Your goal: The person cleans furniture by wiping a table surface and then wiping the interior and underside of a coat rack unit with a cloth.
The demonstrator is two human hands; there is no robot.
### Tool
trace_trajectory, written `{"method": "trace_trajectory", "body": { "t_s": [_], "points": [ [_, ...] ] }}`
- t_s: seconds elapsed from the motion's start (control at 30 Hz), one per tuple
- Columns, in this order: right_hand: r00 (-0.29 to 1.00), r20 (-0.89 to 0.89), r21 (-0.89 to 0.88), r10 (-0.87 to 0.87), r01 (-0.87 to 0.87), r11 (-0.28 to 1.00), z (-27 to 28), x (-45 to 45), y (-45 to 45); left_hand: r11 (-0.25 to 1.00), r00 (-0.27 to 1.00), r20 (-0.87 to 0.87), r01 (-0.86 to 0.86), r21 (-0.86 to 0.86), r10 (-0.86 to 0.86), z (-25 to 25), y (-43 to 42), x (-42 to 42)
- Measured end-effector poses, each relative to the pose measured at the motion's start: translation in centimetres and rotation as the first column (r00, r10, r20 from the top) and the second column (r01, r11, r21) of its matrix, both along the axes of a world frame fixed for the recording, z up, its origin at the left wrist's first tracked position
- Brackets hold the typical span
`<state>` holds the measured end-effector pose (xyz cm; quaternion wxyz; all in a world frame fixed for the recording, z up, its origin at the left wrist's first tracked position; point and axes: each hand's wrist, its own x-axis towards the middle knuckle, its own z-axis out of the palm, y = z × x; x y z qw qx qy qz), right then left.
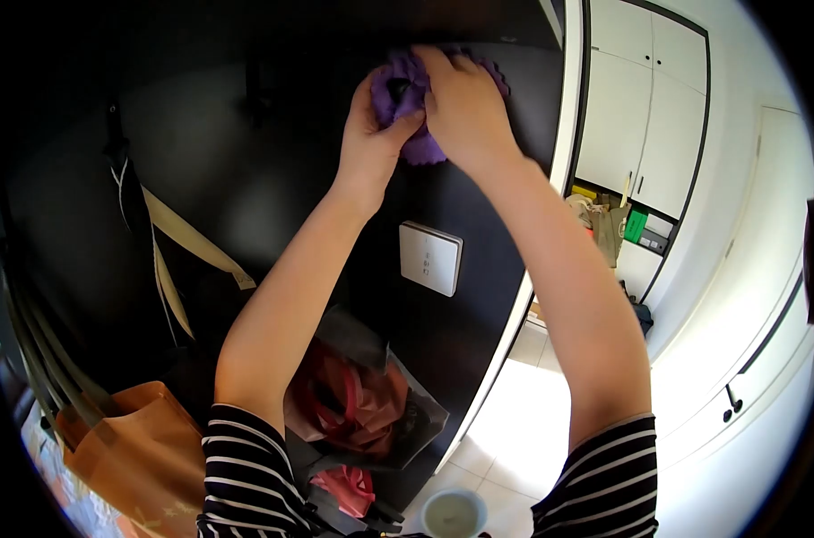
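A purple cloth (423,149) with a zigzag edge is bunched up high against the dark panel (479,211). My left hand (368,134) grips its left side, thumb and fingers closed on the fabric. From the right, my right hand (468,108) has its fingers bent around the upper part of the cloth. Between the hands a small dark spot shows amid the folds; whether it is a gap or an object I cannot tell. Below the cloth, a white switch plate (430,258) is mounted on the panel.
At left hang a dark folded umbrella (131,193), a beige strap (187,231) and an orange-brown bag (138,439). A plastic bag with red contents (358,394) is below my left forearm. A bucket (453,515) stands on the floor. White cabinets (636,99) and a door (748,296) are at right.
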<state>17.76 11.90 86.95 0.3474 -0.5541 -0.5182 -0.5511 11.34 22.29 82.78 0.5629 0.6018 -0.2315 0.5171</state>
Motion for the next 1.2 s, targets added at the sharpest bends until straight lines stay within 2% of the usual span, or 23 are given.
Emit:
{"method": "trace_trajectory", "body": {
  "t_s": [0.2, 0.27, 0.3, 0.43, 0.53, 0.67, 0.73, 0.83, 0.93, 0.97, 1.07, 1.1, 1.17, 1.2],
  "points": [
    [0.994, -0.078, 0.097, 0.076, -0.069, 0.993, -1.7, -0.6, -0.2, 0.982, 0.978, -0.091, 0.188, -0.017, -0.189, 1.3, 2.1, -0.2],
    [0.997, -0.045, 0.053, 0.059, -0.057, 0.997, -1.4, -0.6, -0.2, 0.954, 0.938, -0.177, 0.299, -0.019, -0.297, 1.7, 2.8, -0.5],
    [0.998, -0.044, 0.024, 0.043, -0.042, 0.999, -1.2, -0.6, -0.2, 0.956, 0.944, -0.16, 0.293, -0.006, -0.29, 1.7, 2.6, -0.7],
    [0.995, 0.061, -0.03, -0.08, 0.082, 0.996, -0.1, -0.3, -0.1, 0.976, 0.975, -0.064, 0.206, -0.071, -0.211, 0.4, 2.0, 0.2],
    [0.989, 0.118, -0.024, -0.089, 0.092, 0.995, 0.5, 0.0, 0.5, 0.986, 0.993, 0.019, 0.122, -0.112, -0.12, -0.3, 1.1, 0.4],
    [0.997, 0.052, -0.054, -0.049, 0.051, 0.997, 0.8, 0.1, 0.3, 0.963, 0.991, 0.13, 0.007, -0.269, 0.029, -1.1, -1.1, 1.4],
    [0.999, 0.028, -0.032, -0.021, 0.022, 0.999, 0.3, -0.2, 0.2, 0.932, 0.991, 0.095, -0.057, -0.358, 0.097, -1.0, -2.5, 1.0],
    [0.998, -0.017, 0.084, 0.062, -0.06, 0.995, -1.1, -0.5, 1.1, 0.925, 0.979, 0.106, -0.126, -0.359, 0.174, -1.2, -2.4, 1.4],
    [0.981, -0.16, 0.221, 0.108, -0.071, 0.973, -2.7, -1.6, 1.9, 0.912, 0.929, 0.072, -0.339, -0.23, 0.363, -1.7, -1.8, 1.0],
    [0.962, -0.243, 0.239, 0.122, -0.063, 0.969, -3.3, -2.2, 1.9, 0.921, 0.938, 0.049, -0.325, -0.214, 0.343, -2.1, -1.6, 0.7],
    [0.855, -0.434, 0.254, 0.285, -0.187, 0.949, -4.0, -2.8, 1.6, 0.948, 0.96, -0.02, -0.277, -0.158, 0.278, -2.4, -1.1, -0.7],
    [0.774, -0.51, 0.24, 0.375, -0.29, 0.926, -4.0, -3.4, 0.7, 0.956, 0.966, -0.049, -0.258, -0.141, 0.254, -2.2, -1.1, -1.4],
    [0.61, -0.54, 0.317, 0.58, -0.491, 0.811, -4.7, -2.8, 0.6, 0.97, 0.974, -0.135, -0.2, -0.141, 0.181, -2.0, -1.5, -2.8],
    [0.511, -0.546, 0.355, 0.664, -0.578, 0.735, -4.9, -2.6, 0.5, 0.96, 0.963, -0.177, -0.232, -0.154, 0.204, -2.2, -2.0, -3.7]
  ]
}}
